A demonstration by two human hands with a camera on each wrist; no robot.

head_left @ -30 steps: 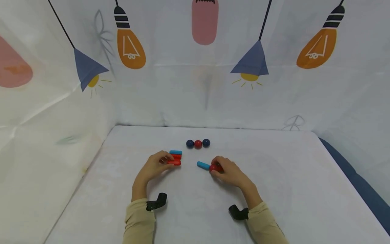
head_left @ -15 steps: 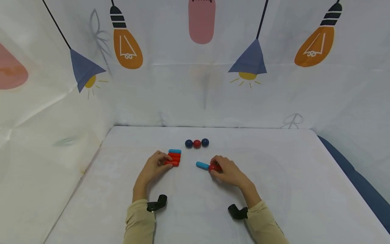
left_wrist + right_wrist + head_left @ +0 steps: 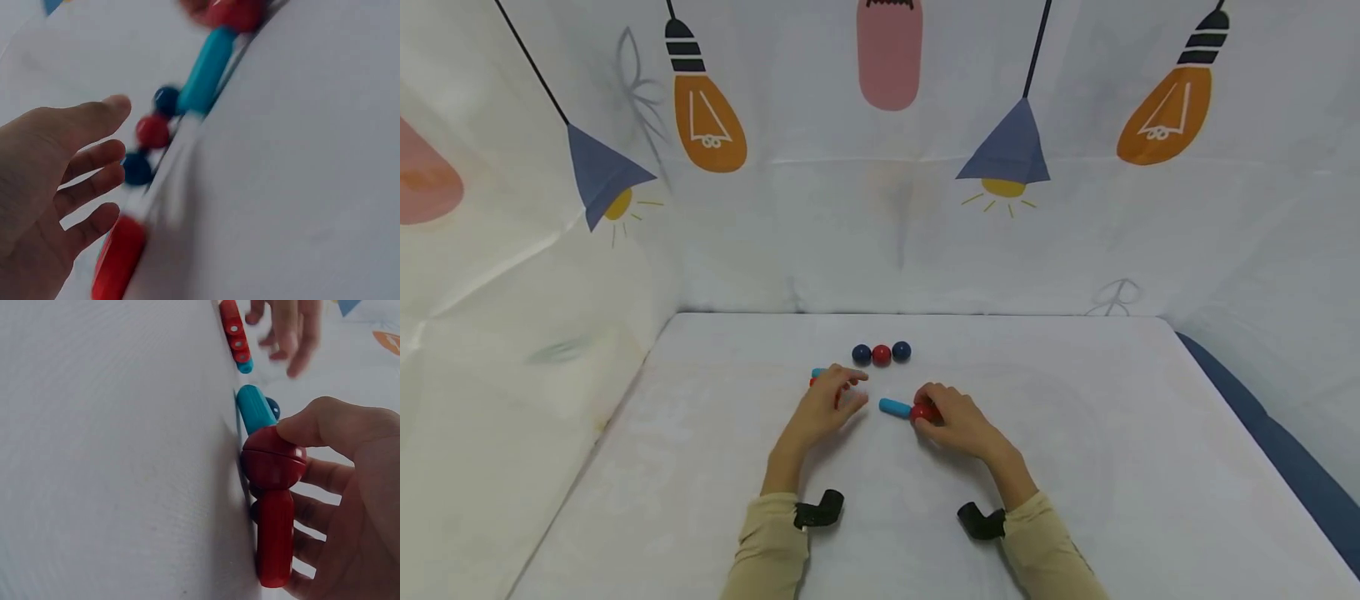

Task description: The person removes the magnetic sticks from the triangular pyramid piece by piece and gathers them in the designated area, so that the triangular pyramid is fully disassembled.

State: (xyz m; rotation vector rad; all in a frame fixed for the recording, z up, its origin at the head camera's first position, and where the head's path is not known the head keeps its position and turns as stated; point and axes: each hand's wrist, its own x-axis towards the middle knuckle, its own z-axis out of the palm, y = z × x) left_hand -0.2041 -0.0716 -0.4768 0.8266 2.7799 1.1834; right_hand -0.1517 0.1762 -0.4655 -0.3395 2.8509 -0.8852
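My right hand (image 3: 958, 423) pinches a red ball (image 3: 274, 457) between thumb and fingers. A light-blue stick (image 3: 255, 407) juts from one side of the ball and a red stick (image 3: 275, 540) from the other, forming one piece. In the head view the red stick is hidden behind the hand. My left hand (image 3: 820, 410) hovers just left of the light-blue stick, fingers spread and holding nothing. Beside it lies a row of red sticks (image 3: 236, 337) with a light-blue stick (image 3: 245, 367) at its end, mostly covered by the hand in the head view.
Farther back on the white table (image 3: 1112, 467), a red ball (image 3: 882, 355) sits between two navy balls, one of them the left navy ball (image 3: 861, 355). A white sheet (image 3: 820, 233) printed with lamps hangs behind the table's far edge.
My left hand has let go of the red stick at the front of the row and moved right, its fingers spreading. The right hand keeps its grip on the red ball, nearly still.
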